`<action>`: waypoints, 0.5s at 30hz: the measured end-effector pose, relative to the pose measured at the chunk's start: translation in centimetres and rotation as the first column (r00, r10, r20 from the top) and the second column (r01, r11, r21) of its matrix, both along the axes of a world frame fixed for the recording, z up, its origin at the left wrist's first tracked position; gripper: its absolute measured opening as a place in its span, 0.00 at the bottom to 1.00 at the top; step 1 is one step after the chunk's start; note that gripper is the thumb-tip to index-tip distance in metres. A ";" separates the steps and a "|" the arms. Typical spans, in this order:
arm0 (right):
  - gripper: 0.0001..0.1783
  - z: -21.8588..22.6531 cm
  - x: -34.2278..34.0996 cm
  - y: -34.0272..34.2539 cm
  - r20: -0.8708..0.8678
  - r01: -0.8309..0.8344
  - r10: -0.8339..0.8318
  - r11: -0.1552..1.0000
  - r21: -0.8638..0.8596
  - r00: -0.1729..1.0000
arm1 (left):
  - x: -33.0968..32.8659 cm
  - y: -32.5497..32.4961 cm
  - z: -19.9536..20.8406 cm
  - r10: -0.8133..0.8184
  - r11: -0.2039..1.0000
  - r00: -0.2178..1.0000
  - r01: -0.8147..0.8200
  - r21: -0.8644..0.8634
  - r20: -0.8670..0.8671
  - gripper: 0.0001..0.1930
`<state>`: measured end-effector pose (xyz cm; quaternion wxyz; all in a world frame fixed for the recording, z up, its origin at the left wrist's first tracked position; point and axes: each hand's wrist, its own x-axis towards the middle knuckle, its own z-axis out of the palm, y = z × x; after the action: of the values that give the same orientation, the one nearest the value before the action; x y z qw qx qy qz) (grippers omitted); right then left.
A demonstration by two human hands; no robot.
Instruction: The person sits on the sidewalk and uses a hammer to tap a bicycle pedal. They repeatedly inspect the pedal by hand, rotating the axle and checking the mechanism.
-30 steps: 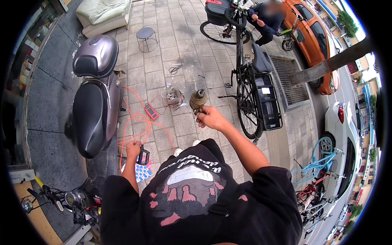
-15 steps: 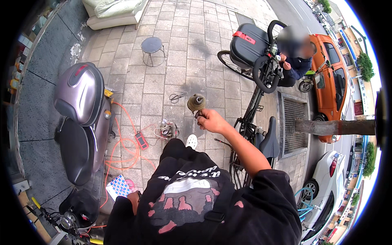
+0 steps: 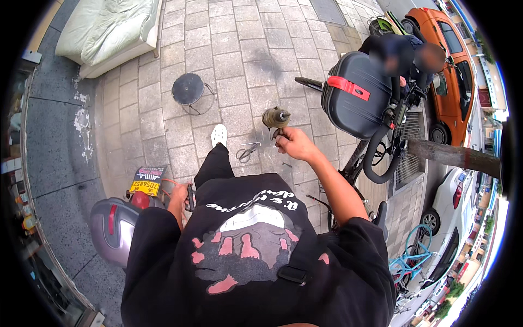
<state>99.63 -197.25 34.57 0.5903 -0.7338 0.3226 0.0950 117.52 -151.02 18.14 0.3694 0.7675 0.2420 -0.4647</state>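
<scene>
My right hand (image 3: 296, 144) is held out in front of me, its fingers closed round the lower part of a rounded olive-brown object (image 3: 274, 117) with a dark metal tip. I cannot make out its exact kind. At my left side, my left hand (image 3: 177, 197) hangs low beside the scooter's tail. A dark object (image 3: 190, 197) shows against that hand; how its fingers lie is unclear. A thin dark tool with looped handles (image 3: 248, 153) lies on the paving beyond my body, below the olive-brown object.
A silver-purple scooter (image 3: 115, 226) stands close on my left. To the right are a bicycle with a black hard case (image 3: 354, 95) and a person (image 3: 400, 54) behind it. A round dark stool (image 3: 188, 89), a pale sofa (image 3: 106, 32) and a tree trunk (image 3: 452, 155) stand farther out.
I have stepped forward: the scooter and bicycle have slid back past me, and the stool and sofa are nearer. The olive-brown object stays in my right hand. My left hand now shows more.
</scene>
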 end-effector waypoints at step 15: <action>0.13 -7.1 19.7 -11.8 -0.041 0.430 -0.429 0.889 0.156 0.903 | 41.9 -48.0 11.2 -0.226 0.858 0.907 0.358 -0.369 0.355 0.11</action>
<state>119.34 -209.05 27.44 0.6531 -0.5940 0.4696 -0.0097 159.46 -199.04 29.30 0.4844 0.7573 -0.0448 -0.4358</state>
